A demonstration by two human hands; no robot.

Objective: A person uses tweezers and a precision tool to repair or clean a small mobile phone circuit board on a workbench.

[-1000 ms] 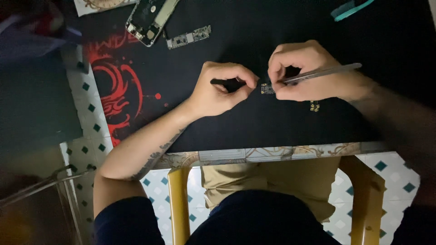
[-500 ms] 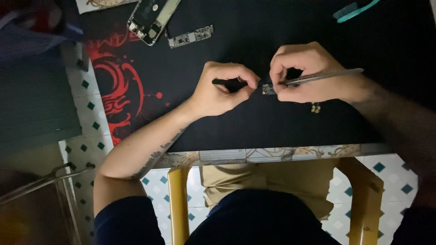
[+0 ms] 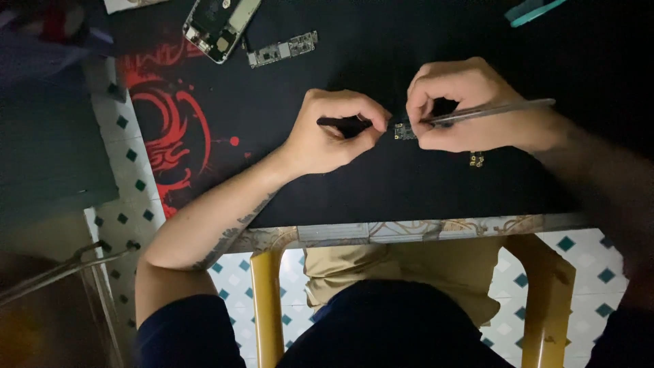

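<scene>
Mid-repair shot, looked like fiddly phone-board work on a black bench [image 3: 381, 197] mat with a red swirl print [image 3: 163, 129]. Landmark for everything: the small circuit board piece [image 3: 405, 131], which sat between the two hands, right about mid-mat.

Left hand [image 3: 334, 129] curled just left of that piece, fingers pinched around a short dark tool [image 3: 338, 123], tip aimed at the board's left edge. Couldn't tell if the tip actually touched. Right hand [image 3: 463, 105] just right of the piece, closed in a pinch on slim metal tweezers [image 3: 490, 111], with the tweezer tips at the board and the long handle trailing off to the right. Looked like the tweezers were pinning the piece in place, though too small to swear by.

Tiny loose part [image 3: 476, 159] lay down-right of the board, near the right wrist. Further up-left: a bare logic board strip [image 3: 283, 49], and past that an opened phone body [image 3: 221, 24]. Teal tool [image 3: 535, 10] far up-right at the mat's edge.

Best guess on the step: holding the little board steady while working something off or onto it. Next move probably called for a very steady pinch on the tweezers and light pressure from the dark tool, since a slip could flick the piece off the mat.
</scene>
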